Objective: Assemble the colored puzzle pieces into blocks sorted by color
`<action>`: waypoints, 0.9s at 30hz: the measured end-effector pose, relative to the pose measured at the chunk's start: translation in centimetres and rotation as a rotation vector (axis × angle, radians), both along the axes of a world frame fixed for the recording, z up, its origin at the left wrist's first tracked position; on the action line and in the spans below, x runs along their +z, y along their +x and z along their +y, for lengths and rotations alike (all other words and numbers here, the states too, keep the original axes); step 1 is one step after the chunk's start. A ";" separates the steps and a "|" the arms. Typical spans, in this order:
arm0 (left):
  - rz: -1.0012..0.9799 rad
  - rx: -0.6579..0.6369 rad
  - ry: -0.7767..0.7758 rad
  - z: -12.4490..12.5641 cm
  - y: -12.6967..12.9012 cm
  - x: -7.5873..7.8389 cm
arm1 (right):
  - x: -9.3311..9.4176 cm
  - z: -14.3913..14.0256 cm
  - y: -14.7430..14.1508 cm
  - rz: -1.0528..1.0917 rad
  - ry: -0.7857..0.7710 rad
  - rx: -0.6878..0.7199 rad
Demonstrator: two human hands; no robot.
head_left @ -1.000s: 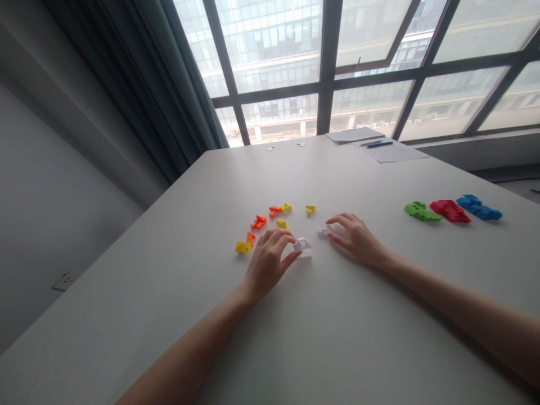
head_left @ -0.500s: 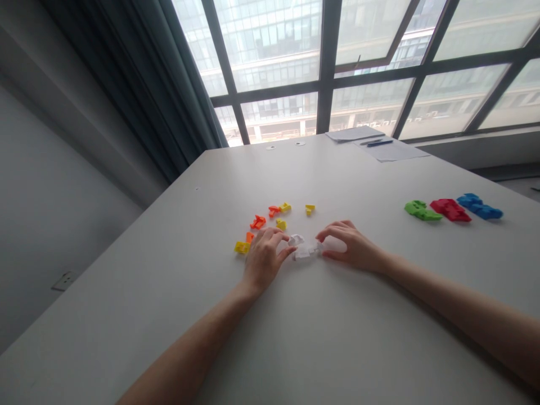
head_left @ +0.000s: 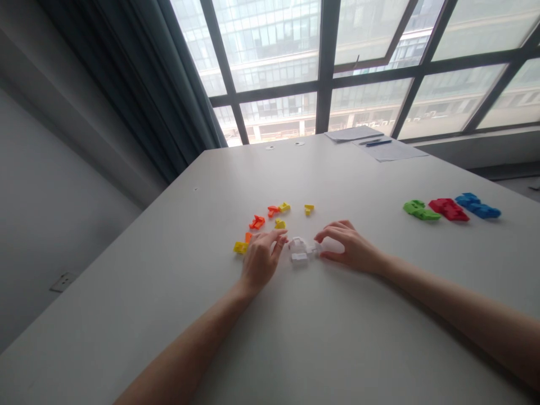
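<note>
Several small white plastic pieces lie in a cluster between my hands. One white piece (head_left: 300, 258) rests nearest me, with a curved white piece (head_left: 297, 242) just behind it. My left hand (head_left: 260, 257) is left of them, holding nothing, its fingers stretched out and a small gap from the curved piece. My right hand (head_left: 348, 246) pinches a small white piece (head_left: 314, 249) at the cluster's right side, between thumb and fingertips. Whether the white pieces are joined cannot be made out.
Orange pieces (head_left: 257, 222) and yellow pieces (head_left: 240, 247) lie beyond and beside my left hand. Green (head_left: 421, 210), red (head_left: 449, 209) and blue (head_left: 477, 206) shapes sit in a row at right. Papers (head_left: 353, 133) and a pen (head_left: 378, 143) lie at the table's far edge.
My left thumb and fingers have come off the white pieces and drawn slightly left, so more of the pieces shows. My right hand keeps nearly the same place.
</note>
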State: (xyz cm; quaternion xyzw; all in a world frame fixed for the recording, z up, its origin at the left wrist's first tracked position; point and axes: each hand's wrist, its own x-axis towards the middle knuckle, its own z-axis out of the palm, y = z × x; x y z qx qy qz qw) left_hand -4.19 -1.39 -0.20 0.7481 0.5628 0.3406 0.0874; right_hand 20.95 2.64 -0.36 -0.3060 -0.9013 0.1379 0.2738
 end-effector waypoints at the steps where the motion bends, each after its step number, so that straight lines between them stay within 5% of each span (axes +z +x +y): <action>1: -0.011 -0.006 -0.005 -0.1 0.0 0.1 | 0.0 0.0 0.0 0.001 0.001 -0.003; 11: 0.071 -0.372 -0.133 -0.3 0.2 0.4 | -0.3 0.2 0.1 -0.029 0.014 -0.050; 27: 0.185 -0.400 -0.103 -0.4 0.2 0.3 | -0.4 1.0 0.5 0.006 -0.123 -0.069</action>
